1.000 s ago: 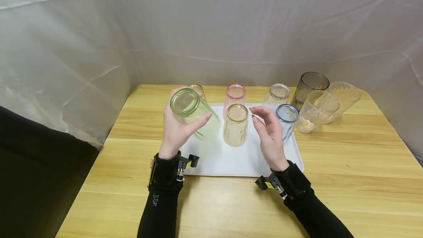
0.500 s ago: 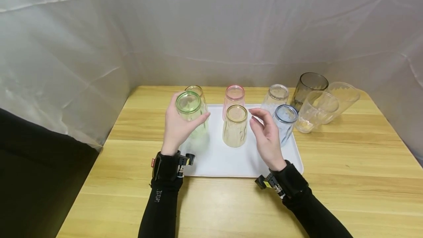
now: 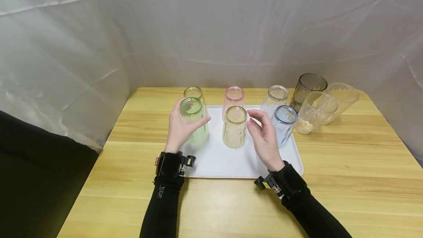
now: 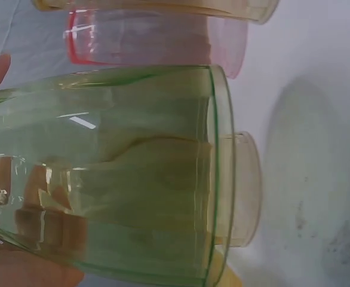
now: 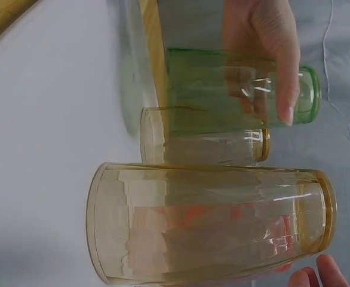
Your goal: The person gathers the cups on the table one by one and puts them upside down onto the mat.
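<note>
My left hand [image 3: 181, 126] grips an upside-down green glass [image 3: 195, 120] over the left part of a white tray [image 3: 214, 164]. In the left wrist view the rim of the green glass [image 4: 223, 179] hangs a little above the tray, with its reflection below. Right of it an upside-down yellow glass [image 3: 234, 133] stands on the tray. Close to that yellow glass, my right hand [image 3: 266, 140] has loosely bent fingers and holds nothing. An upside-down blue glass [image 3: 284, 127] stands just beyond the right hand. Behind the green glass, an amber glass [image 3: 193, 93] is partly hidden.
A pink glass [image 3: 234, 96] and a clear greyish glass [image 3: 275, 98] stand upside down at the tray's back. Right of the tray, a dark grey glass [image 3: 308, 87] and two clear glasses [image 3: 317, 109] stand mouth up on the wooden table [image 3: 357, 164]. Pale cloth [image 3: 231, 36] hangs behind.
The left hand has lowered the green glass toward the tray and turned it from tilted to nearly upright, mouth down. The right hand has barely moved, staying beside the yellow glass.
</note>
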### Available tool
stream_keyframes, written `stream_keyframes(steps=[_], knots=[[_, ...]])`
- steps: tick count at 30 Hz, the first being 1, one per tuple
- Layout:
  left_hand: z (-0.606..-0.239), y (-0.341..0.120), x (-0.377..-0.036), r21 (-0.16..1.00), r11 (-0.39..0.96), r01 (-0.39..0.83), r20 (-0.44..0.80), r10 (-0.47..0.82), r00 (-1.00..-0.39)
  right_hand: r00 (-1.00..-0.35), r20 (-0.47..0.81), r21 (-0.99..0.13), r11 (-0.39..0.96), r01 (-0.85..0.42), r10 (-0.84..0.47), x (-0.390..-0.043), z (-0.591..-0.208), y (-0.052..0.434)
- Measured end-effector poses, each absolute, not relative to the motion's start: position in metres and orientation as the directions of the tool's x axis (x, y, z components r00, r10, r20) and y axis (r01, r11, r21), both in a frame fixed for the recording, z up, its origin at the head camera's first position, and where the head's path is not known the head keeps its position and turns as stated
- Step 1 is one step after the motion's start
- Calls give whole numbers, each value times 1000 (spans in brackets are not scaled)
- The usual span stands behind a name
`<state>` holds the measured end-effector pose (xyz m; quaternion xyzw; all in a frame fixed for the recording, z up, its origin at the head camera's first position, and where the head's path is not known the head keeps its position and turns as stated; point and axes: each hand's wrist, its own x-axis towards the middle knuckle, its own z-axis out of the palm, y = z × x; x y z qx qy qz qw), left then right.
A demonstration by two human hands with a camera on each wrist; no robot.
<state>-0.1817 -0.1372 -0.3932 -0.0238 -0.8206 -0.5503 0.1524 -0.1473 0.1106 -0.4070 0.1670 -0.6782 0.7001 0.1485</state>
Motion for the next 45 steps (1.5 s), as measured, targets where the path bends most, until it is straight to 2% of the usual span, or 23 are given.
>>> stream_keyframes(steps=[10,15,20,29,35,45], knots=[[-398,-139,-183,860,487,154,225,-90,-970,-916,393,-919,9,-395,-79,-148,-408,110],[-396,-139,-181,826,557,90,186,-117,-976,-920,381,-924,3,-383,-92,-148,-409,110],[-397,-139,-180,825,564,41,148,-145,-978,-919,381,-923,5,-384,-99,-149,-410,111],[-406,-141,-181,829,555,74,192,-157,-969,-930,350,-936,7,-353,-116,-148,-409,111],[-407,-143,-178,842,526,118,212,-122,-970,-928,355,-933,21,-359,-113,-149,-411,111],[-402,-158,-172,842,530,95,114,-3,-994,-928,353,-933,22,-358,-119,-149,-411,111]])
